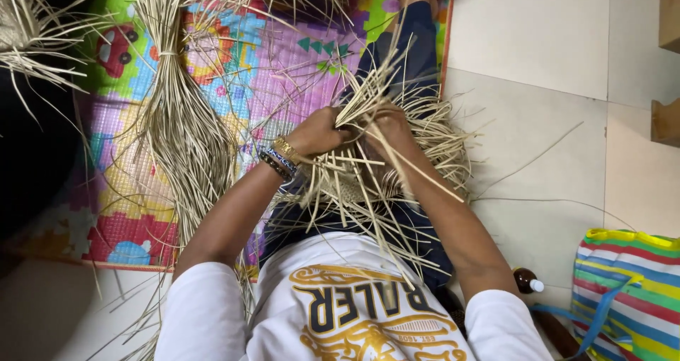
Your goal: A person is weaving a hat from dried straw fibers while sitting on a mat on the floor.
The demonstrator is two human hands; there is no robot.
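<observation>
My left hand (pixel 320 131), with bracelets at the wrist, grips a cluster of pale dried straw strands (pixel 368 95) that fan upward. My right hand (pixel 386 126) is closed on the same strands right beside it, fingers buried in the woven straw piece (pixel 432 145) that rests on my lap. Loose strand ends stick out in all directions around both hands. My outstretched leg in dark blue trousers (pixel 411 31) lies under the work.
A tied bundle of straw (pixel 177 120) lies on the colourful play mat (pixel 127 219) to the left. More straw pokes in at the top left. A striped bag (pixel 627 290) and a brown bottle (pixel 528 281) sit on the tiled floor (pixel 538 42) at lower right.
</observation>
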